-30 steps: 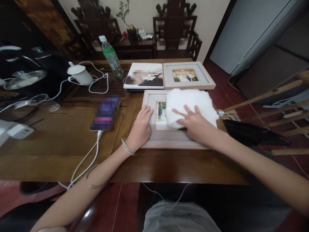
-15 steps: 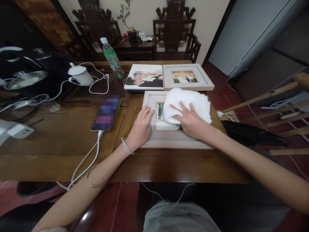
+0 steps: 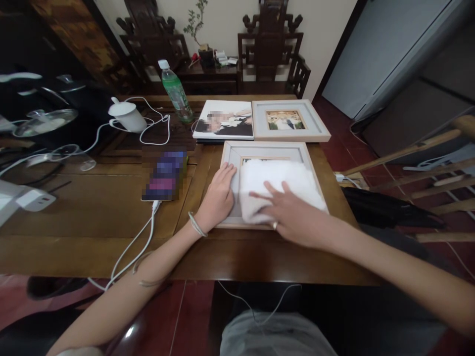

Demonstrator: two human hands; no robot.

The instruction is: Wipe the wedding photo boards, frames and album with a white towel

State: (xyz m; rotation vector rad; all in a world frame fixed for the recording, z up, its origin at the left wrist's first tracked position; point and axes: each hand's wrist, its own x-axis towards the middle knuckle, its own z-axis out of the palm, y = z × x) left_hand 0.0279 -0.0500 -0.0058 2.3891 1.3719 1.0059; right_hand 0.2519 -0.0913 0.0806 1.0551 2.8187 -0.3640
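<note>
A light wooden picture frame (image 3: 229,151) lies flat on the table before me, with a folded white towel (image 3: 282,173) over most of its picture. My right hand (image 3: 291,210) holds the towel down on the frame, its fingers spread across the top and the thumb tucked at the towel's near left side. On the left border of that frame rests my left hand (image 3: 218,195), open and laid flat. Just behind lie a second wooden frame (image 3: 319,123) with a photo in it and a white-edged photo panel (image 3: 226,121).
To the left lie a phone (image 3: 165,175) on a white cable and a power strip (image 3: 35,198). Farther back stand a green-labelled bottle (image 3: 177,96), a lidded white cup (image 3: 127,116) and a glass-lidded pot (image 3: 46,121). A wooden chair (image 3: 438,143) is at the right.
My right hand has slid the towel toward me and slightly left across the frame, baring its far right part. My left hand has kept its place on the border.
</note>
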